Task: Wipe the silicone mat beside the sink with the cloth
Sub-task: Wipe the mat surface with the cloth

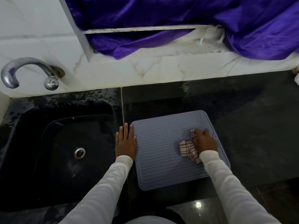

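Observation:
A blue-grey silicone mat (161, 151) with wavy ridges lies flat on the dark counter just right of the sink. My right hand (204, 140) presses a bunched checked cloth (188, 148) onto the mat's right half, fingers curled over the fabric; cloth shows both beyond the fingers and beside the wrist. My left hand (125, 142) lies flat with straight fingers on the counter at the mat's left edge, its thumb side touching the mat's rim.
A black sink (53, 151) with a metal drain sits to the left, a curved chrome tap (27, 71) on the white tiled wall above it. Dark wet countertop (250, 126) stretches to the right. Purple fabric (178, 21) hangs over the white ledge behind.

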`<state>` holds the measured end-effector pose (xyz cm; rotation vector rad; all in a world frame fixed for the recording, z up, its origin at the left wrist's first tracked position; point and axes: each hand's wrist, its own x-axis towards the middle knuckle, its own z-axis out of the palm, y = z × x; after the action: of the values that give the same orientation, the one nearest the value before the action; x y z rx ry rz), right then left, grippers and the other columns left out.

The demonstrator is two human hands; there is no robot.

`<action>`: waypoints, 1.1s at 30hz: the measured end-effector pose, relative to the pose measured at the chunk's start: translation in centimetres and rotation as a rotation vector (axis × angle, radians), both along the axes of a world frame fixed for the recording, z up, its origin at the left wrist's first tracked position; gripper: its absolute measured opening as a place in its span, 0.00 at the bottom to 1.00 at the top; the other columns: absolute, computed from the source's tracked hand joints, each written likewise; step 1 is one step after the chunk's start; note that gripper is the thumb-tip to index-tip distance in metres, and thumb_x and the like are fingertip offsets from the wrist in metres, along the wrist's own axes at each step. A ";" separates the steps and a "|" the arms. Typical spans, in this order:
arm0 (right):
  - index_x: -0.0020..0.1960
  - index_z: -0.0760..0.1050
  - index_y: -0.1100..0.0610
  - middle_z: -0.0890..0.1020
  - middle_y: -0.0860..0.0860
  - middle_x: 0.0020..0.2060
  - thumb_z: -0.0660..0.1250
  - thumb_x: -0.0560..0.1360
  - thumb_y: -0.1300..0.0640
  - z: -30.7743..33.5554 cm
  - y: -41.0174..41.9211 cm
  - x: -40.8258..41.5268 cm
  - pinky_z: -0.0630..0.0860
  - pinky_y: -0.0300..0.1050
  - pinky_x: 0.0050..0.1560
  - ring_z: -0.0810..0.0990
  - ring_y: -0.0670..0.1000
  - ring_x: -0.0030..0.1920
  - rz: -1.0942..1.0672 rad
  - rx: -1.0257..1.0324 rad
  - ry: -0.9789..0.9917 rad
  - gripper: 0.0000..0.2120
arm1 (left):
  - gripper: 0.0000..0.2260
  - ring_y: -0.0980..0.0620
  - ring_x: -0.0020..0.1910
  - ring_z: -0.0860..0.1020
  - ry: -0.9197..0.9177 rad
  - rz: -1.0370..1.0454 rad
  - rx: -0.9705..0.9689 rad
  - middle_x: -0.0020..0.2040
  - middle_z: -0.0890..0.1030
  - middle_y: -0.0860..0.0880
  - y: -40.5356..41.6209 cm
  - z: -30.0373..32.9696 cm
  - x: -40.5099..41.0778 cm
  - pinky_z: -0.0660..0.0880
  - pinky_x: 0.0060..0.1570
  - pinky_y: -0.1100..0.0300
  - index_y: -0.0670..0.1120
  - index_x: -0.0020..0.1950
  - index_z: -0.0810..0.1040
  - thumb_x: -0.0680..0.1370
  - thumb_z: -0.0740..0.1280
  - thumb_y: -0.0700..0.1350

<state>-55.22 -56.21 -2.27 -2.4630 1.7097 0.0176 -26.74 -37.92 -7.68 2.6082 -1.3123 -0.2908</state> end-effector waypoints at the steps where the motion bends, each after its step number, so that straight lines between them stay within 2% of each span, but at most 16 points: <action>1: 0.60 0.75 0.53 0.72 0.61 0.53 0.60 0.78 0.54 0.3 -0.6 -0.7 0.72 0.51 0.36 0.79 0.64 0.37 -0.023 0.002 0.008 0.13 | 0.26 0.46 0.79 0.45 -0.004 0.000 0.001 0.80 0.48 0.47 0.0 0.1 0.0 0.44 0.77 0.48 0.51 0.80 0.45 0.81 0.38 0.56; 5: 0.59 0.74 0.53 0.71 0.63 0.54 0.62 0.77 0.52 0.7 -3.9 -3.8 0.73 0.54 0.39 0.79 0.68 0.39 -0.147 0.007 0.015 0.13 | 0.26 0.46 0.79 0.44 0.001 -0.004 0.003 0.80 0.47 0.48 0.1 0.0 0.0 0.43 0.77 0.48 0.52 0.80 0.44 0.82 0.39 0.55; 9: 0.59 0.72 0.55 0.71 0.63 0.52 0.62 0.77 0.51 0.5 -5.3 -4.4 0.72 0.55 0.38 0.78 0.68 0.38 -0.152 0.009 0.022 0.13 | 0.26 0.47 0.79 0.44 -0.015 0.013 0.004 0.80 0.47 0.48 -0.1 0.0 -0.1 0.43 0.77 0.48 0.52 0.80 0.44 0.82 0.39 0.55; 13: 0.57 0.75 0.56 0.76 0.62 0.51 0.64 0.75 0.53 0.0 -5.2 -5.1 0.74 0.54 0.41 0.78 0.67 0.43 -0.188 0.012 -0.118 0.12 | 0.25 0.46 0.79 0.44 -0.009 0.010 -0.003 0.80 0.47 0.48 -0.1 -0.1 -0.1 0.42 0.76 0.48 0.52 0.80 0.43 0.82 0.40 0.55; 16: 0.55 0.79 0.57 0.81 0.60 0.46 0.66 0.74 0.56 0.4 -4.8 -5.6 0.77 0.53 0.47 0.79 0.62 0.45 -0.200 -0.034 -0.397 0.11 | 0.25 0.46 0.79 0.46 -0.009 0.019 -0.015 0.80 0.48 0.48 -0.2 -0.2 -0.2 0.43 0.76 0.48 0.52 0.80 0.44 0.82 0.41 0.54; 19: 0.56 0.77 0.58 0.80 0.53 0.47 0.66 0.76 0.62 4.1 -2.4 -4.2 0.71 0.44 0.49 0.76 0.52 0.47 -0.360 0.052 -0.797 0.09 | 0.25 0.46 0.79 0.46 -0.001 0.017 -0.024 0.80 0.48 0.48 -0.2 -0.2 -0.2 0.42 0.76 0.48 0.52 0.80 0.44 0.83 0.41 0.54; 21: 0.54 0.77 0.56 0.79 0.51 0.47 0.64 0.78 0.63 6.8 -0.8 -3.6 0.73 0.43 0.48 0.77 0.47 0.46 -0.363 0.066 -1.022 0.07 | 0.25 0.45 0.79 0.46 0.009 0.019 -0.038 0.80 0.49 0.47 -0.1 -0.1 -0.1 0.44 0.77 0.47 0.51 0.80 0.45 0.82 0.41 0.54; 24: 0.45 0.77 0.48 0.81 0.43 0.38 0.63 0.79 0.62 11.4 1.7 -3.9 0.76 0.36 0.40 0.77 0.40 0.38 -0.400 0.167 -1.320 0.10 | 0.26 0.44 0.79 0.47 0.007 0.016 -0.041 0.80 0.50 0.47 -0.1 0.0 -0.3 0.45 0.76 0.46 0.51 0.80 0.46 0.82 0.42 0.54; 26: 0.44 0.78 0.50 0.82 0.44 0.37 0.66 0.75 0.55 14.8 3.7 -5.4 0.77 0.34 0.39 0.78 0.42 0.38 -0.295 0.324 -1.398 0.03 | 0.26 0.45 0.79 0.47 0.013 0.018 -0.032 0.80 0.48 0.47 -0.1 0.0 -0.3 0.44 0.77 0.46 0.51 0.80 0.45 0.82 0.42 0.54; 28: 0.47 0.79 0.55 0.82 0.48 0.40 0.67 0.72 0.54 17.3 4.7 -6.2 0.77 0.34 0.39 0.79 0.44 0.39 -0.129 0.468 -1.292 0.07 | 0.26 0.45 0.79 0.46 0.016 0.024 -0.023 0.80 0.47 0.47 -0.2 0.1 -0.3 0.43 0.77 0.47 0.51 0.80 0.43 0.82 0.41 0.54; 30: 0.48 0.79 0.58 0.83 0.48 0.40 0.67 0.73 0.61 17.4 4.7 -5.9 0.77 0.32 0.39 0.80 0.43 0.40 -0.031 0.589 -1.084 0.05 | 0.26 0.45 0.79 0.45 0.019 0.028 -0.016 0.80 0.47 0.47 -0.3 0.1 -0.3 0.43 0.77 0.47 0.52 0.80 0.42 0.82 0.41 0.54; 33: 0.47 0.79 0.58 0.83 0.49 0.42 0.70 0.73 0.65 13.6 4.9 -2.0 0.75 0.30 0.41 0.81 0.47 0.44 0.073 0.730 -0.766 0.05 | 0.26 0.45 0.79 0.45 0.017 0.029 -0.021 0.80 0.47 0.47 -0.2 0.1 -0.4 0.43 0.77 0.47 0.51 0.80 0.43 0.82 0.41 0.54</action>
<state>-57.20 -51.28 11.37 -1.6628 1.0250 -0.2220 -27.11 -38.12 -7.61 2.6001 -1.2636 -0.2919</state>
